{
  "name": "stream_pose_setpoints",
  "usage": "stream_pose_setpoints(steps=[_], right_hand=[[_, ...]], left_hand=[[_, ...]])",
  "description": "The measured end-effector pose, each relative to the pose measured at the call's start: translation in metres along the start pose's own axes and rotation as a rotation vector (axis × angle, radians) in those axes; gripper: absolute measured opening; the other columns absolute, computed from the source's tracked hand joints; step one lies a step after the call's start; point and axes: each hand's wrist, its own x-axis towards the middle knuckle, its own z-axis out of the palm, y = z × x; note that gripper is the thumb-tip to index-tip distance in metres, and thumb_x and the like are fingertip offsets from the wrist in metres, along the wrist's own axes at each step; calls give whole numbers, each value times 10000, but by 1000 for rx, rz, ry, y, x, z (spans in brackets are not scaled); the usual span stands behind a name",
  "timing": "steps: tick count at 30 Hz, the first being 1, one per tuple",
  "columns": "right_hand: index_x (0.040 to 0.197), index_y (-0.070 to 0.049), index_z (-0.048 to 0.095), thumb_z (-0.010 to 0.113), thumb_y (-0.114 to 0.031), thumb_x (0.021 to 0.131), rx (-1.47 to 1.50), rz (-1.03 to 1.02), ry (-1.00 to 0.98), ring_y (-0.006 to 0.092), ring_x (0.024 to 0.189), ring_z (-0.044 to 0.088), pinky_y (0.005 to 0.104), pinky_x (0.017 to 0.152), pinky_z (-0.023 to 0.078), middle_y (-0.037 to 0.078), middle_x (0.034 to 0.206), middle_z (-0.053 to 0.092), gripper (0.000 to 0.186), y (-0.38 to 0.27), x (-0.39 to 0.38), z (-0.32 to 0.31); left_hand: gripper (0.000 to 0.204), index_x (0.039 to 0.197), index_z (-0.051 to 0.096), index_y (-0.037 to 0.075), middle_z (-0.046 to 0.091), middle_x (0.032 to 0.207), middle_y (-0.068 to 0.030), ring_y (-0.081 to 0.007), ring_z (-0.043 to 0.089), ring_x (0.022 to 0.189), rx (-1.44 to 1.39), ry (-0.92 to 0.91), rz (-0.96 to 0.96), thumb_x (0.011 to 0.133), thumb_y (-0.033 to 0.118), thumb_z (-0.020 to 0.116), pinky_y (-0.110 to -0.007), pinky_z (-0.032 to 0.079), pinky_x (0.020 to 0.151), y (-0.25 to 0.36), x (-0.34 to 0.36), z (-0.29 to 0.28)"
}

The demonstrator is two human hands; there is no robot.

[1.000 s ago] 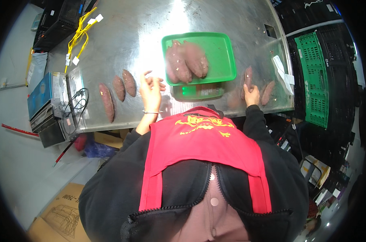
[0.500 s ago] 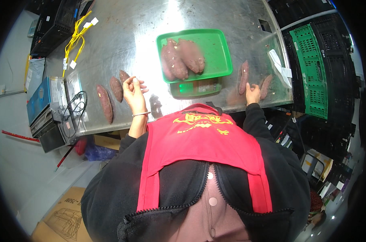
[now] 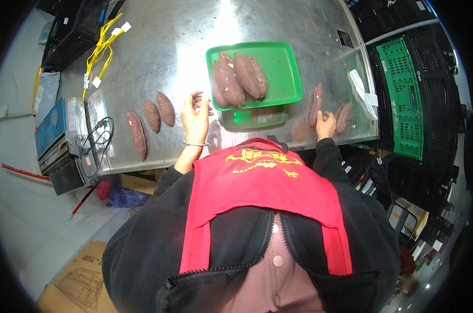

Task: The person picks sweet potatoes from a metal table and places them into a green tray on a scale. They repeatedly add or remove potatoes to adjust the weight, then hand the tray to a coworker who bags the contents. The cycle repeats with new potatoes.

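My left hand (image 3: 196, 119), with a bracelet at the wrist, hovers just left of a green tray (image 3: 282, 70). Its fingers are loosely bent and apart, with nothing in them. Several reddish-brown sweet potatoes (image 3: 227, 83) lie together in the tray's left half, and the tray sits on a scale (image 3: 260, 117) with a lit green display. My right hand (image 3: 326, 126) is at the table's near side, fingers bent, beside the lower end of a long sweet potato (image 3: 316, 104). Whether it touches that one is unclear. Another sweet potato (image 3: 344, 118) lies right of this hand.
Three sweet potatoes (image 3: 152, 116) lie in a spread on the metal table (image 3: 158, 52) at left. Yellow cables (image 3: 102, 49), a black cord (image 3: 98, 135) and boxes (image 3: 51, 125) occupy the left edge. A white strip (image 3: 362, 94) lies at right, near a green crate (image 3: 402, 99).
My left hand has moved right, away from the smaller sweet potatoes and toward the tray, uncovering the nearest one. My right hand stays beside the long sweet potato. The view has shifted slightly.
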Motion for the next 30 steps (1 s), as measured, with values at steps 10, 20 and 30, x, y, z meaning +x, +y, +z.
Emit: stream_pose_setpoints(steps=[10, 20, 30], right_hand=[[1136, -27, 648, 706, -85, 864, 438, -587, -198, 236, 866, 626, 370, 818, 498, 97, 979, 661, 285, -185, -27, -32], [1153, -4, 648, 629, -42, 897, 425, -798, -280, 234, 860, 611, 372, 825, 490, 106, 1003, 642, 260, -254, -62, -37], [1179, -45, 639, 633, -14, 847, 346, -596, -304, 222, 759, 610, 361, 738, 509, 101, 982, 646, 334, -241, -50, -29]], left_hand=[[285, 1195, 608, -32, 673, 895, -101, -123, 653, 676, -29, -7, -55, 947, 100, 660, -268, 559, 567, -12, -4, 2], [180, 1096, 636, -2, 679, 807, -83, -130, 654, 645, 137, 393, -142, 922, 41, 621, -278, 545, 563, -81, -27, -70], [592, 1326, 474, -33, 519, 1244, -234, -432, 479, 1201, 896, 507, 90, 821, 97, 753, -499, 385, 1033, -126, 1, -139]])
